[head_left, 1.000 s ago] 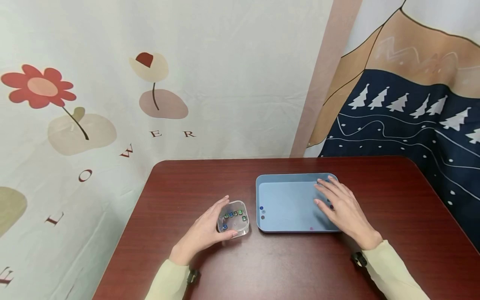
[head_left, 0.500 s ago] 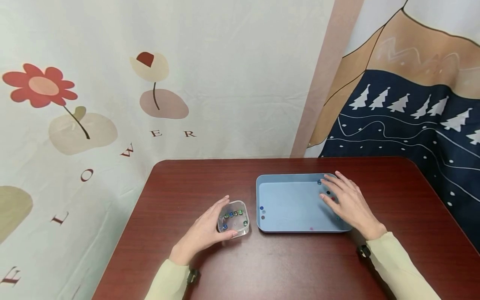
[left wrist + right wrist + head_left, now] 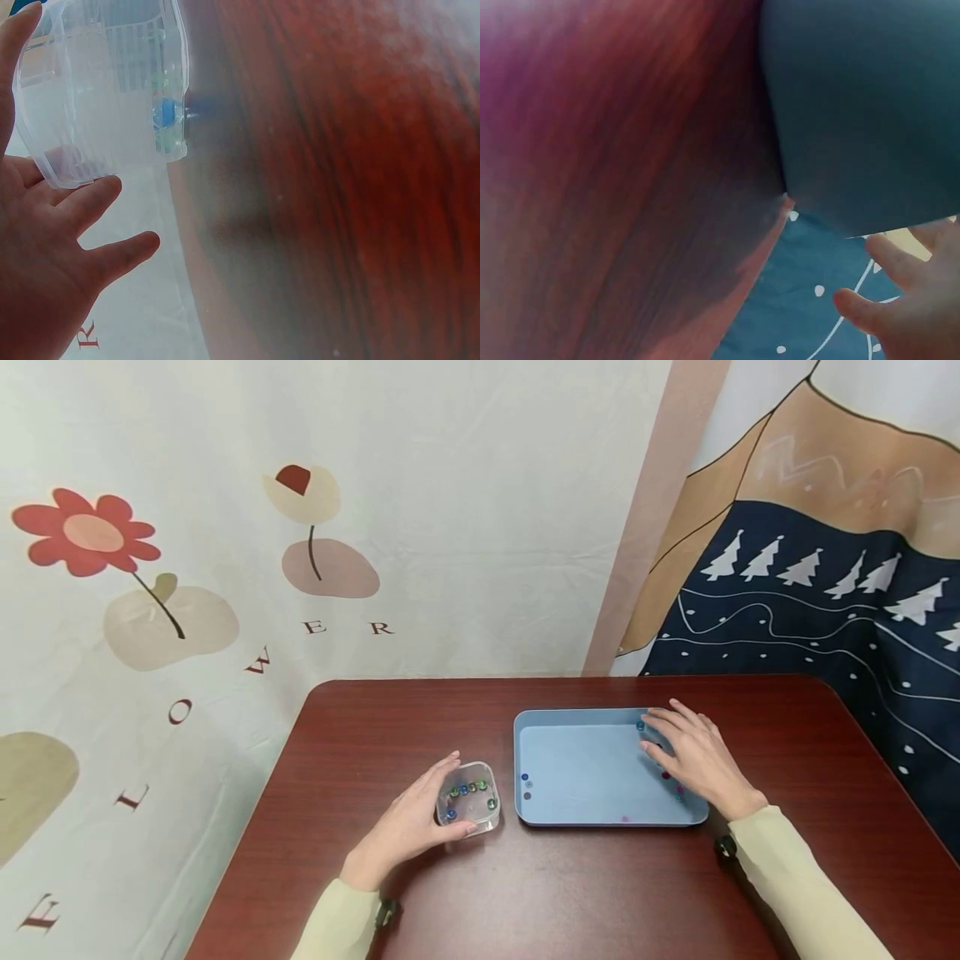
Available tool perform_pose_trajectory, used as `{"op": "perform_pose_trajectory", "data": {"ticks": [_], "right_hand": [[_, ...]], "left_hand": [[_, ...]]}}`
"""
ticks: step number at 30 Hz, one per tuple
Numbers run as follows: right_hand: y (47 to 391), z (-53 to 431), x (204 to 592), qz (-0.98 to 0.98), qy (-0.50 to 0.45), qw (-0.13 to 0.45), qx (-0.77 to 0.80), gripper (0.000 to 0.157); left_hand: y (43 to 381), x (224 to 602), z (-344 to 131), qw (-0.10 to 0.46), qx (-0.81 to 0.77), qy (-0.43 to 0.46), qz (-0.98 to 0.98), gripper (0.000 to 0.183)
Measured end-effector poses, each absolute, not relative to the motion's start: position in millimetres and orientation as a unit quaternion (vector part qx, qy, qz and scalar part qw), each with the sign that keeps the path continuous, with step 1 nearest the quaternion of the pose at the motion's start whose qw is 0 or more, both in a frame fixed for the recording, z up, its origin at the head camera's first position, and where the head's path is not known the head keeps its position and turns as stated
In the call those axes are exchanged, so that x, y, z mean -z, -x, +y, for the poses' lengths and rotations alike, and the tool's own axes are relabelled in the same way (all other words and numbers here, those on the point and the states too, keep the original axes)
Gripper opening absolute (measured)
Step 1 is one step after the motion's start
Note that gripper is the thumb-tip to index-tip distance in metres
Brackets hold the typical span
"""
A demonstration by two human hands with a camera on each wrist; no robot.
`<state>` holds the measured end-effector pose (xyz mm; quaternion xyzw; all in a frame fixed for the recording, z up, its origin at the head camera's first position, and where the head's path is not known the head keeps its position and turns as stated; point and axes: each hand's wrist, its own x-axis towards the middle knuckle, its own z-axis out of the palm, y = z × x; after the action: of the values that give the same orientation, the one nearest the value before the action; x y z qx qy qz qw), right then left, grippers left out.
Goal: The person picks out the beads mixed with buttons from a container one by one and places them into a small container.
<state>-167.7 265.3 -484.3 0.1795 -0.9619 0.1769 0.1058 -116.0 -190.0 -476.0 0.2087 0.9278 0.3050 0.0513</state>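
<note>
**A draped tabletop set, not a lived-in room**

A small dark red wooden table (image 3: 570, 893) stands in a corner closed off by hanging printed cloths: a pale flower-pattern sheet (image 3: 225, 527) on the left, a navy sheet with white trees and mountains (image 3: 810, 593) on the right. No room furnishings show.

Both forearms, in pale sleeves, reach forward from the lower edge. Left hand (image 3: 411, 825): fingers and thumb curved apart in a cupped pose. Right hand (image 3: 697, 758): palm down, fingers extended and slightly spread, wrist angled inward to the left.
</note>
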Motion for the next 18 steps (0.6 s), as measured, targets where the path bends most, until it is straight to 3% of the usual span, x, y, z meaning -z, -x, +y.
{"op": "perform_pose_trajectory", "data": {"ticks": [18], "right_hand": [[181, 265, 487, -0.97, -0.174, 0.053, -0.161, 0.046]], "left_hand": [[114, 475, -190, 0.049, -0.304, -0.205, 0.929, 0.099]]}}
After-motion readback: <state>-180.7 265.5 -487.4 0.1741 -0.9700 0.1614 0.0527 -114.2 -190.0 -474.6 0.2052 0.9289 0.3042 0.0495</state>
